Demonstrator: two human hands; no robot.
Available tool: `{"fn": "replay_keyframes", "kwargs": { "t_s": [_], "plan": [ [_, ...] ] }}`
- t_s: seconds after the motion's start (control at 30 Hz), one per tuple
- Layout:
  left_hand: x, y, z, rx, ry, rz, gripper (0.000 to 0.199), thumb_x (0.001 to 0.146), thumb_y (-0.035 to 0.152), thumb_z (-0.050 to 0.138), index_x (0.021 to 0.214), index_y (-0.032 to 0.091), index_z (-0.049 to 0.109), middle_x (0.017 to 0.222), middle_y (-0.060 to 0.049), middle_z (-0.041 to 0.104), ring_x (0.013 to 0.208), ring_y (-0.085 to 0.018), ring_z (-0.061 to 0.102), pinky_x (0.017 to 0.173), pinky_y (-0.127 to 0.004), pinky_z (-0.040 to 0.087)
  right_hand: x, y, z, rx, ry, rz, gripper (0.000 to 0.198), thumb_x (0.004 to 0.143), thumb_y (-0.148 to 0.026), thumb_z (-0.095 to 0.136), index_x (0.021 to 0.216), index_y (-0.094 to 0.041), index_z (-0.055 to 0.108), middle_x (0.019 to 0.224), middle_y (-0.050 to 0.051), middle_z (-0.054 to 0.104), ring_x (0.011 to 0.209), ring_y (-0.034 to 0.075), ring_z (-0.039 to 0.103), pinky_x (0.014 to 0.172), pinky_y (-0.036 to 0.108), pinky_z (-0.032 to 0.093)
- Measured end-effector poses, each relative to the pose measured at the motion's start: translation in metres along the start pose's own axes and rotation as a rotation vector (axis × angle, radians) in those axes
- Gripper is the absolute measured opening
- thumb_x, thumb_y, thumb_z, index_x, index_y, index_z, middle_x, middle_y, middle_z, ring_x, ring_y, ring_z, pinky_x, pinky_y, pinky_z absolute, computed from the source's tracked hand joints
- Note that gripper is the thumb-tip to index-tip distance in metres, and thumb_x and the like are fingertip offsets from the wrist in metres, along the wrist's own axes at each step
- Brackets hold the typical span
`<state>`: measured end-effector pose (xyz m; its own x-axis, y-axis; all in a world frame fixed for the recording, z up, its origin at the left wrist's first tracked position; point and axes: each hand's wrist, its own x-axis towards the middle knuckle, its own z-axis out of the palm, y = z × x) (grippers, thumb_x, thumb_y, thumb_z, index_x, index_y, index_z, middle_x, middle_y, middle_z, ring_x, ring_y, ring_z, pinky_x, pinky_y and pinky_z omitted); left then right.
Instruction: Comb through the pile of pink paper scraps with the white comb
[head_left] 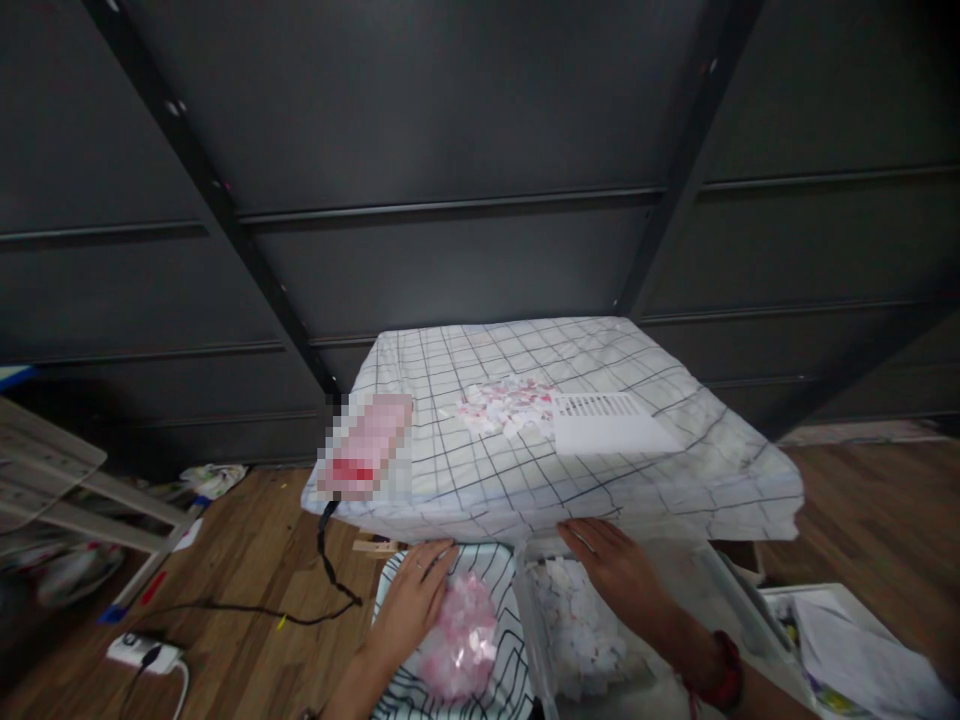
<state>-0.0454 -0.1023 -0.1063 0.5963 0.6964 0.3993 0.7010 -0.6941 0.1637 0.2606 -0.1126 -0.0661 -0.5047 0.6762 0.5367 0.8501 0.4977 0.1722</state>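
Observation:
Below the table's front edge, my left hand (421, 588) lies with fingers stretched out over a striped cloth (508, 600). It is beside a shiny pink heap (463, 640), perhaps small plastic packets; I cannot make out their kind. My right hand (611, 565) reaches over a clear plastic bin (537, 640) holding many small white pieces (581, 620). Its fingers are extended, with the tips close to the table edge, and nothing shows in them. On the table lie a spread of small white and pink pieces (506, 408) and a white sheet with rows of dark marks (611, 425).
A checked cloth covers the table (465, 480), which stands against dark panels (450, 270). A blurred-out pink object (367, 445) sits at its left, with a black cable (324, 545) hanging down. A power strip (145, 652) rests on the wooden floor. Papers (855, 650) lie at right.

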Motion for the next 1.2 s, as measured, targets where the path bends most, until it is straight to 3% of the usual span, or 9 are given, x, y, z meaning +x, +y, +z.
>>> {"fn": "replay_keyframes", "kwargs": {
  "t_s": [0.57,0.83,1.2],
  "plan": [
    [-0.008,-0.010,0.001,-0.011,0.014,-0.036,0.037,0.084,0.012,0.039,0.119,0.017,0.049,0.115,-0.011,0.057,0.106,-0.021,0.054,0.091,-0.042,0.046,0.002,0.004,-0.002,-0.031,-0.027,-0.004,0.034,0.072,0.005,0.040,0.092,-0.014,0.060,0.086,0.006,0.065,0.077,0.016,0.059,0.070,0.028,0.047],
    [-0.006,-0.008,-0.001,0.013,0.010,-0.033,0.035,0.086,0.016,0.038,0.119,0.018,0.049,0.115,-0.010,0.058,0.106,-0.021,0.055,0.092,-0.041,0.046,0.001,0.000,0.019,-0.026,-0.072,0.041,0.033,0.071,0.007,0.041,0.088,-0.014,0.061,0.084,0.006,0.065,0.076,0.016,0.060,0.069,0.028,0.048],
    [0.000,0.002,-0.016,0.042,0.022,0.005,0.035,0.087,0.017,0.038,0.120,0.020,0.048,0.117,-0.009,0.057,0.107,-0.019,0.054,0.092,-0.036,0.047,0.007,0.002,-0.024,0.103,-0.101,0.001,0.026,0.076,-0.001,0.042,0.084,-0.015,0.062,0.079,0.006,0.066,0.070,0.015,0.062,0.063,0.026,0.051]
  ]
}}
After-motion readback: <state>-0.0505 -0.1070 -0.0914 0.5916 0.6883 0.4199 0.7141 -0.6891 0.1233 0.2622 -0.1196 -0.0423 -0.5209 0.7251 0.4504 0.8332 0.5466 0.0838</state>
